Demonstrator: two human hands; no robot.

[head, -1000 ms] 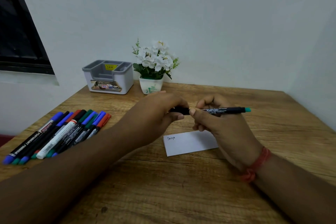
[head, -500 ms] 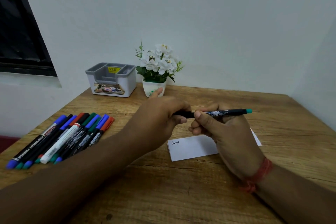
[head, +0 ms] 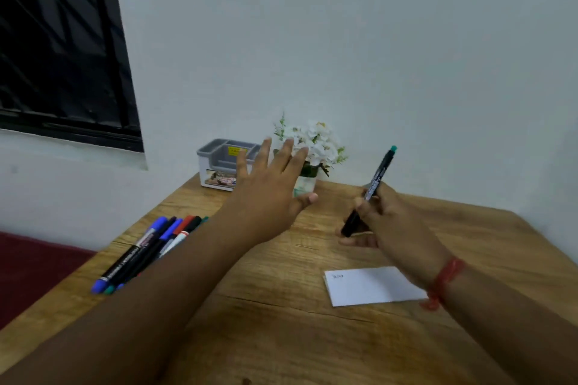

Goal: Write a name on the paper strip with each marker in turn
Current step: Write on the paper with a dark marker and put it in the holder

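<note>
My right hand grips a black marker with a green end cap; the marker tilts up to the right, above the table. My left hand hovers with fingers spread in front of the organiser, holding nothing. A white paper strip lies on the wooden table near my right wrist, with one small word written at its left end. Several markers with blue, red, black and green caps lie in a row at the table's left edge, partly hidden by my left forearm.
A grey and white desk organiser stands at the back of the table by the wall. Next to it is a small white pot of white flowers. A dark window fills the upper left.
My left hand has let go of the marker's end and opened with spread fingers, moving up and away. The marker has swung from level to tilted up. The camera has tilted upward.
</note>
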